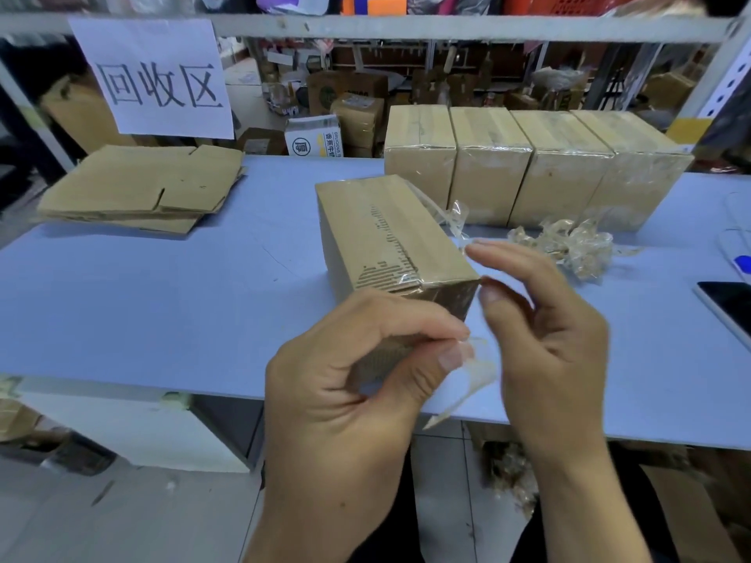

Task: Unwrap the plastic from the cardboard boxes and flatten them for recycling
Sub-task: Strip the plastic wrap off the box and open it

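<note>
A brown cardboard box (378, 233) wrapped in clear plastic lies on the blue table (162, 310), its near end toward me. My left hand (349, 379) pinches a strip of clear plastic film (467, 379) between thumb and forefinger at the box's near end. Just right of the box's near corner, my right hand (540, 319) hovers with fingers loosely curved, and I cannot tell whether its fingertips touch the loose film (457, 221) trailing off the box's right side.
Several wrapped boxes (528, 164) stand in a row at the back right. A heap of crumpled plastic (569, 245) lies right of the box. Flattened cardboard (142, 188) is stacked at the back left under a paper sign (154, 79). A phone (727, 306) lies at the right edge.
</note>
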